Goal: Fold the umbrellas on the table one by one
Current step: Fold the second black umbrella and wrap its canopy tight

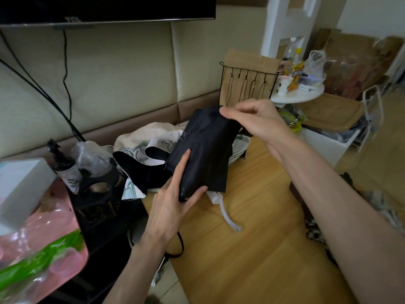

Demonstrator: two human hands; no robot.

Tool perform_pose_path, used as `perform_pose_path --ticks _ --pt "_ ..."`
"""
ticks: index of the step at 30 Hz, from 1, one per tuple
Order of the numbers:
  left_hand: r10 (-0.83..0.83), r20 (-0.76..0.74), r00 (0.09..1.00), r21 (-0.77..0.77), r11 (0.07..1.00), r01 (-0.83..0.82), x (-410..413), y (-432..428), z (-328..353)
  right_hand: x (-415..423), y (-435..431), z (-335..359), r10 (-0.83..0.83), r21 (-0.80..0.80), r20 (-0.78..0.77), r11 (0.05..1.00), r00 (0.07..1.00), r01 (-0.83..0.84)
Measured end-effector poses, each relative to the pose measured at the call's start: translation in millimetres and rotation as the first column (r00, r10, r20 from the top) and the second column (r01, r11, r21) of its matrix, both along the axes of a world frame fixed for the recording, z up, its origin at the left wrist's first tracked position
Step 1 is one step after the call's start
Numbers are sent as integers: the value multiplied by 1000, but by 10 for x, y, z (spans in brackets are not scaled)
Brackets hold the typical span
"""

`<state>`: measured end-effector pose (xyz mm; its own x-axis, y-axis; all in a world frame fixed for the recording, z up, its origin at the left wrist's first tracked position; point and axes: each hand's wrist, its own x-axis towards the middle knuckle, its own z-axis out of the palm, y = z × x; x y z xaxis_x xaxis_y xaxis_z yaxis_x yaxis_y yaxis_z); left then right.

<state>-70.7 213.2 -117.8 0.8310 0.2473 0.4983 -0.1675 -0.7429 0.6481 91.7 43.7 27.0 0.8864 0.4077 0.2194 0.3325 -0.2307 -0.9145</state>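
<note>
A black umbrella, collapsed with its canopy gathered into a flat bundle, is held tilted above the wooden table. My left hand grips its lower end, thumb on one side and fingers along the other. My right hand pinches the fabric at the upper end. Its black wrist strap hangs below my left hand. Behind it lies a second umbrella with a cream and green printed canopy and black lining, spread loosely. Its white handle and white strap poke out under the black one.
A black wire hook rack stands at the table's far end. Left of the table are a dark pump bottle, a plastic bag and a pink package. A white side table with bottles stands at the back right.
</note>
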Motion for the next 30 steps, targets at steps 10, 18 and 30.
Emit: perform_pose_path --ticks 10,18,30 --pt "12 -5 1000 34 999 -12 -5 11 -16 31 43 -17 -46 13 -156 999 987 48" --pt "25 -11 1000 -12 1000 -25 -3 40 -14 34 -26 18 17 55 -290 998 957 -1" --pt "8 -16 1000 40 999 -7 -23 1 -8 15 -4 -8 -11 51 -277 998 961 26"
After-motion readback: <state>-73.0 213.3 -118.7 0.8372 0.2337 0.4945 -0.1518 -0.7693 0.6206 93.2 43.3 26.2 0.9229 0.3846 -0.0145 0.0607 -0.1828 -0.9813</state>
